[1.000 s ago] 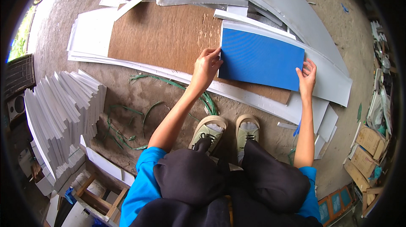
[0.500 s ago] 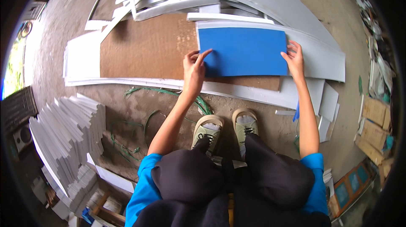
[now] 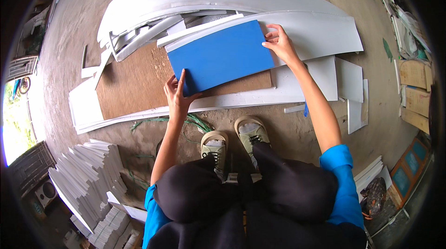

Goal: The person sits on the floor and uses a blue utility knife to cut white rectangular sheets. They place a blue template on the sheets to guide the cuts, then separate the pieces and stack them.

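Note:
A flat blue rectangular panel (image 3: 220, 56) lies tilted across the layered boards, its right end higher in the view. My left hand (image 3: 179, 96) is at its lower left corner, with the index finger along the left edge and the thumb by the bottom edge. At the right edge, my right hand (image 3: 281, 45) has its thumb and curled fingers against the panel near the upper corner. Beneath the blue panel are a brown board (image 3: 132, 79) and a long white sheet (image 3: 320, 33). A narrow white strip (image 3: 200, 31) runs along the panel's top edge.
White offcuts (image 3: 151, 33) are heaped beyond the panel. A stack of white strips (image 3: 88, 179) stands at lower left. Green cord (image 3: 197, 121) lies by my shoes (image 3: 216, 151). Cardboard boxes (image 3: 416, 93) line the right side, with a framed piece (image 3: 411, 165) nearer.
The whole view has turned, so the boards now slope up to the right. My hands stay at the panel's two ends; the right one sits nearer the upper corner.

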### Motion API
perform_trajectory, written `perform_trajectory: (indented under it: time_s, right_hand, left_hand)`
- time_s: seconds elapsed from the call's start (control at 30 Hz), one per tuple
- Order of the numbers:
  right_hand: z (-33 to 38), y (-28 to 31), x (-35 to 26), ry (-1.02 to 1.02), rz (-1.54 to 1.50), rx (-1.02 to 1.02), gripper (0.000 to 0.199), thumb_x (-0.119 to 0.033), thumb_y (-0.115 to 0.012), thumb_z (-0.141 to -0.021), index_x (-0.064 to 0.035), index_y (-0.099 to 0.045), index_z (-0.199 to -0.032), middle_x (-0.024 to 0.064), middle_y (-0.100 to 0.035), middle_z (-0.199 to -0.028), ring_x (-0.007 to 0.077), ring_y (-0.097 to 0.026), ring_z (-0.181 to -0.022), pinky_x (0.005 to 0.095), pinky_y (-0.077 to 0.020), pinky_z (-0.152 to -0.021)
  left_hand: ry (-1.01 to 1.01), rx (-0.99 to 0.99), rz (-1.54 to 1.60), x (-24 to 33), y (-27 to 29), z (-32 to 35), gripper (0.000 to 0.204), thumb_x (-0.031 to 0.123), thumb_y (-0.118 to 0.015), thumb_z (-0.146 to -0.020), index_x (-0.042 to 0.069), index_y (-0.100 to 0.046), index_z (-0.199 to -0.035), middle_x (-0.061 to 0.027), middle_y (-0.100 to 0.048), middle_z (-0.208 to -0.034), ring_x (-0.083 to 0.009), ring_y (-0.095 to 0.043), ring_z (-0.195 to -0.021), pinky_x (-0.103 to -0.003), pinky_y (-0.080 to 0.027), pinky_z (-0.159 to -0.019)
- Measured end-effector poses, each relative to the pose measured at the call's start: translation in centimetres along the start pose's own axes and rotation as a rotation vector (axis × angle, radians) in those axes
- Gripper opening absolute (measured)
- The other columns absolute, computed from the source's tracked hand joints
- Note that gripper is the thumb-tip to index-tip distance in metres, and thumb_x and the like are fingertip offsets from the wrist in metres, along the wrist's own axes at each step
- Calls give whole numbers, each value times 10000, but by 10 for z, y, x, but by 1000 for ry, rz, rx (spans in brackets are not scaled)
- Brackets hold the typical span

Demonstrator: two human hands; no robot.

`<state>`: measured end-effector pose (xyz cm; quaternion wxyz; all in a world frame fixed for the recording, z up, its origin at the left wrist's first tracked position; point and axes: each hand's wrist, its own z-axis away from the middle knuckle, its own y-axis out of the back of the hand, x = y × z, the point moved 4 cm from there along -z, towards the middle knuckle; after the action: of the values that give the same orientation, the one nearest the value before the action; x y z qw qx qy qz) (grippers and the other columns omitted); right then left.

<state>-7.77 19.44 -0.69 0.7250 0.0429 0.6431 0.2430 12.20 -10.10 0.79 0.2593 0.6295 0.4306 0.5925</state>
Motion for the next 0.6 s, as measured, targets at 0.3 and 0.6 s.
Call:
perform_trajectory:
  time_s: [0.3,0.6]
  right_hand:
    - [5,1,-1,-33,-29,-22,527,-46,-682,-705,-103,-438,-1169,70,-565,-873,136,-569,-802,270,-489,-732]
    - [3,-4,-5,-33,48,-40,531,-42,-682,-697,-99,-440,-1167,62,-565,-850,129,-564,-775,270,-484,-715]
  left_hand:
    - [-9,3,-42,1,-2,1,901,214,-811,-496,174,-408,-1301,-151,-391,-1155,-279,-459,-944,-406,-389,-856]
    - [8,-13,-47,1,1,2,883,194,-804,-510,165,-410,-1300,-157,-391,-1164,-294,-457,-965,-403,-392,-858]
